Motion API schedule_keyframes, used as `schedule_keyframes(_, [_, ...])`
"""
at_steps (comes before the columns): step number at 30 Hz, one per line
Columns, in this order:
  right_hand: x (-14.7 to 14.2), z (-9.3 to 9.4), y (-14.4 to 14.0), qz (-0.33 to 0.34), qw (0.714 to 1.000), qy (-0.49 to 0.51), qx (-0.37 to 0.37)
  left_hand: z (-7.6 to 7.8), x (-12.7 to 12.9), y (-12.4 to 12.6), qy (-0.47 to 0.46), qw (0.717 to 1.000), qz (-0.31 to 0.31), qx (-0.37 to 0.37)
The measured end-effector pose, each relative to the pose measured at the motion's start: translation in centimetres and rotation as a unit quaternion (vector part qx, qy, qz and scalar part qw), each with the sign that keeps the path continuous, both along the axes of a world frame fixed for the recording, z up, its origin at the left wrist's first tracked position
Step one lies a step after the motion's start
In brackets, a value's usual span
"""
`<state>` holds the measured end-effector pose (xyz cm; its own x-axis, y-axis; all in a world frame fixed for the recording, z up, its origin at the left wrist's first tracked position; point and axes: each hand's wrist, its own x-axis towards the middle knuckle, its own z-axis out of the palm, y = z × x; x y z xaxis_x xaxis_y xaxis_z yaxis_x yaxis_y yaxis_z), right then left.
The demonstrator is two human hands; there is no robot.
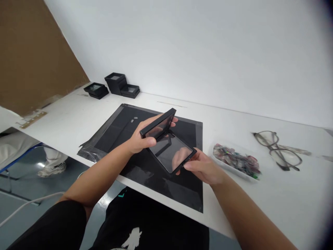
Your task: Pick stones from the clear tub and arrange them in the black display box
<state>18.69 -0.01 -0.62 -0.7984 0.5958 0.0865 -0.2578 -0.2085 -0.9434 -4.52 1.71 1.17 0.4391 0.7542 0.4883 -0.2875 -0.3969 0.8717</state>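
Observation:
Both hands hold up a black hinged display frame (pixel 170 152) with clear film windows, its two halves swung apart. My left hand (pixel 139 139) grips the raised upper half, thumb on the near edge and fingertips showing behind its far end. At the lower half's right corner, my right hand (pixel 201 166) pinches the rim, and some of its fingers show through the clear film. Beneath the frame lies a black mat (pixel 158 187) taped to the white table. Two small pale pieces (pixel 134 119) rest on the mat's far left part.
To the right is a white tray (pixel 234 163) of small shiny, colourful packets. Eyeglasses (pixel 278 149) lie beyond it. Several black frames (pixel 116 83) are stacked by the wall at the back left. A person's shoe (pixel 52 169) and a chair are at lower left.

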Motion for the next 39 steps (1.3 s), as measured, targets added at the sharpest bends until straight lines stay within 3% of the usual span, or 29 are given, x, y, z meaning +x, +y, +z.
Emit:
schedule_keyframes(5, [0.0,0.5,0.1,0.021,0.998,-0.062,-0.013,-0.1,1.0,-0.5,-0.052,0.998,0.007,-0.044])
schedule_keyframes(9, [-0.4,0.4,0.2,-0.010,0.987,-0.146,-0.072,-0.5,1.5,-0.7,-0.051,0.997,0.025,-0.056])
schedule_keyframes(14, [-1.1,-0.4,0.9,-0.099,0.972,-0.195,-0.089,-1.6,1.4,-0.2,-0.012,0.985,0.169,-0.036])
schedule_keyframes(18, [-1.3,-0.4,1.1,-0.127,0.961,-0.241,-0.036,-2.0,1.2,0.1,0.022,0.939,0.326,0.105])
schedule_keyframes(20, [-1.3,-0.1,0.9,-0.121,0.953,-0.278,-0.007,-1.7,1.2,0.1,0.051,0.918,0.379,0.102])
schedule_keyframes(22, [-1.1,0.4,0.5,-0.113,0.939,-0.324,0.033,-1.2,1.3,0.2,0.075,0.915,0.394,0.041])
schedule_keyframes(26, [-0.1,1.8,-0.6,-0.140,0.888,-0.418,0.133,-1.2,1.2,1.1,0.140,0.926,0.347,-0.055])
schedule_keyframes(30, [3.0,4.4,-1.2,-0.134,0.829,-0.491,0.231,-2.2,0.8,2.1,0.220,0.921,0.311,-0.082])
schedule_keyframes(32, [5.6,6.2,-1.3,-0.135,0.814,-0.500,0.263,-2.6,0.6,2.5,0.252,0.915,0.305,-0.076])
schedule_keyframes(34, [8.5,8.1,-1.4,-0.195,0.788,-0.516,0.274,-2.7,0.5,2.8,0.274,0.911,0.304,-0.053])
schedule_keyframes(37, [12.1,10.3,-1.6,-0.340,0.708,-0.541,0.301,-2.3,0.6,2.9,0.255,0.907,0.336,0.006])
schedule_keyframes(39, [13.4,10.8,-1.4,-0.393,0.645,-0.576,0.312,-1.7,0.5,2.8,0.215,0.903,0.369,0.049])
